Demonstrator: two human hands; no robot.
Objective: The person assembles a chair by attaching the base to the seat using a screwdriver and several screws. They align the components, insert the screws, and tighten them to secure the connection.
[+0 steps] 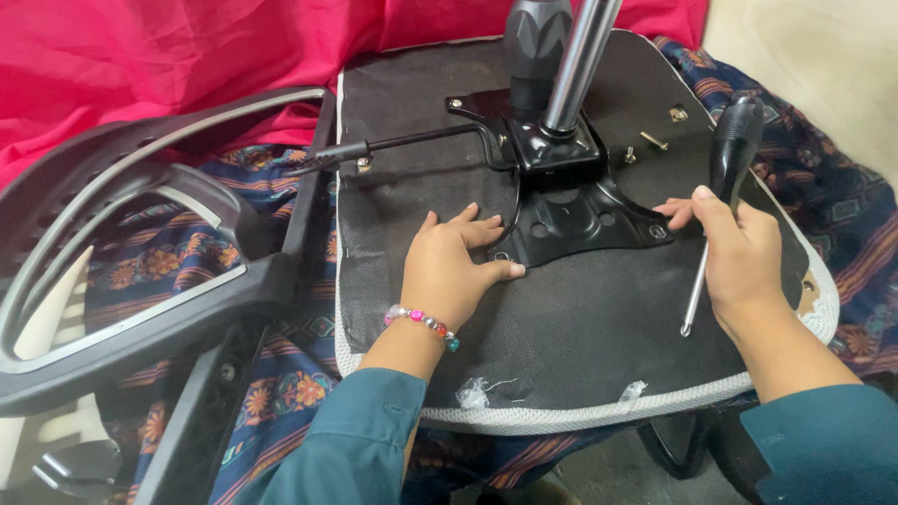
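Our hands on the upturned chair seat [580, 327]
Left hand [458, 266] flat, released, at the metal plate's [575, 220] 8 o'clock; right hand [739, 257] grasping a screwdriver [725, 178] at 3

From my feed it's evenly lit and fairly bright, soft shadows only. Glare streaks down the chrome pole [580, 61], and the frame edges look slightly stretched and soft.
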